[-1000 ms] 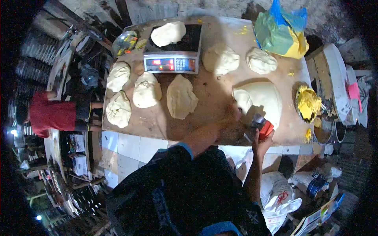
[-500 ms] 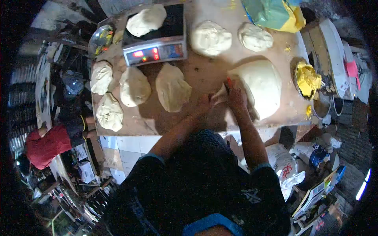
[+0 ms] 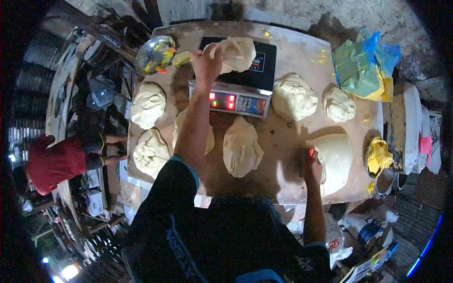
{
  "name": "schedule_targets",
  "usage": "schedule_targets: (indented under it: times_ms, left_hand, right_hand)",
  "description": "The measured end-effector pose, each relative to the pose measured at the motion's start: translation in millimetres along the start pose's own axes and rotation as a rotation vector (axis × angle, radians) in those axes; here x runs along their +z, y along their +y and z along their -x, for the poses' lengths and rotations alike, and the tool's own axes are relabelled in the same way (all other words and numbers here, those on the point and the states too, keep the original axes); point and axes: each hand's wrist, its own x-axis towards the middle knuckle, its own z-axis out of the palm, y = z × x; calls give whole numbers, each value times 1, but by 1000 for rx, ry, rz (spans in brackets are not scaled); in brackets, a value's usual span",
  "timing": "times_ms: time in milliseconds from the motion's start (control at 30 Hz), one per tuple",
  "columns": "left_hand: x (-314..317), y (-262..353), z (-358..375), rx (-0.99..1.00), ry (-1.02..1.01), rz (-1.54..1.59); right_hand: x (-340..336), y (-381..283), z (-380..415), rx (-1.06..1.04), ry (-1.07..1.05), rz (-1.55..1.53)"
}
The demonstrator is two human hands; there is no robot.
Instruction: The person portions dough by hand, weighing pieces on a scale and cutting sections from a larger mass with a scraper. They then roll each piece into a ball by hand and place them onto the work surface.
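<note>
Currently, pale, lumpy dough (image 3: 239,53) on the scale (image 3: 265,75), left hand (image 3: 207,63) at the dough's left edge, grip unclear, right hand (image 3: 312,167) closed around a red tool (image 3: 311,151) right of the scale, metal bowl (image 3: 146,48) of yellow scraps (image 3: 166,54) left of the scale

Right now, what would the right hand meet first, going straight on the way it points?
The right hand would likely meet the large dough mass; depth and present contact are unclear.
</note>
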Motion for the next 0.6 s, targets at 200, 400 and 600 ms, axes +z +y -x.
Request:
schedule_targets:
  times_ms: [200,400,600]
  left_hand:
    - [-26,116,163,-189,-186,464]
    - [71,173,393,222,-846,319]
    - [112,243,428,356,-687,-53]
  right_hand:
    - [-8,-7,4,-27,41,-123]
    - [-31,27,53,-29,292,-537]
    - [-49,98,133,-55,569,-722]
